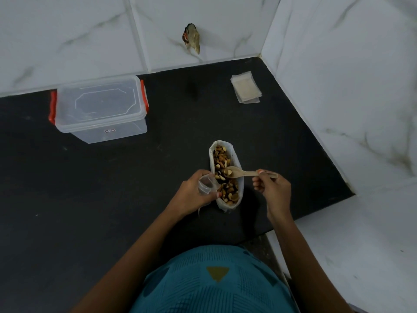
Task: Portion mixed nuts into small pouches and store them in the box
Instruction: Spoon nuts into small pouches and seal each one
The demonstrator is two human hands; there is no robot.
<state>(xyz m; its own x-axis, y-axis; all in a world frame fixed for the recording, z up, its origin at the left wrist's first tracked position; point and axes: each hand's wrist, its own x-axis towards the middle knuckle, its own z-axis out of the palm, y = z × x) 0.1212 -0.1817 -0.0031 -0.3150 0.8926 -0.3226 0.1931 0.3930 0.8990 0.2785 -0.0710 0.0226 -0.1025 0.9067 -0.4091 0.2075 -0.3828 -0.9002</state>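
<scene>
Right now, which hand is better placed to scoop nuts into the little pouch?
Right. The right hand grips the wooden spoon, its bowl over the open bag of mixed nuts; the left hand is occupied holding the small clear pouch.

The left hand (pixel 191 190) is covering the lower part of the small clear pouch (pixel 206 182), so whether anything is lying inside cannot be told (only its open mouth is showing). That pouch is also hiding part of the near rim of the bag of nuts (pixel 220 141). The right hand (pixel 274 188) is wrapping over the wooden spoon (pixel 234 172) at mid-handle. The label (pixel 110 131) on the box (pixel 99 109) is showing too small to read. The stack of flat pouches (pixel 246 88) is lying too far off to count. The thing on the wall (pixel 191 38) is looking too blurred to name. The bottom edge is cutting off the teal shirt (pixel 214 285).
</scene>
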